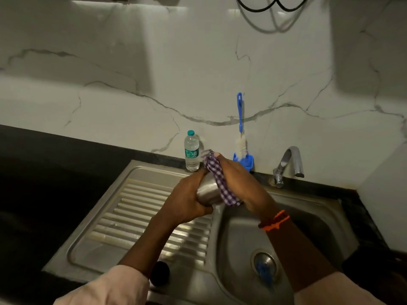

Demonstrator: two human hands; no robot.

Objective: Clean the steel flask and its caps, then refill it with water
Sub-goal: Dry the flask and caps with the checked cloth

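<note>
The steel flask is held tilted over the edge between drainboard and basin. My left hand grips its lower body from the left. My right hand holds a purple checked cloth wrapped over the flask's upper part, which the cloth hides. A dark round cap lies at the near edge of the drainboard, partly behind my left sleeve.
A steel sink with a ribbed drainboard sits in a dark counter. A clear water bottle and a blue bottle brush in a blue holder stand at the back wall. The tap is at back right.
</note>
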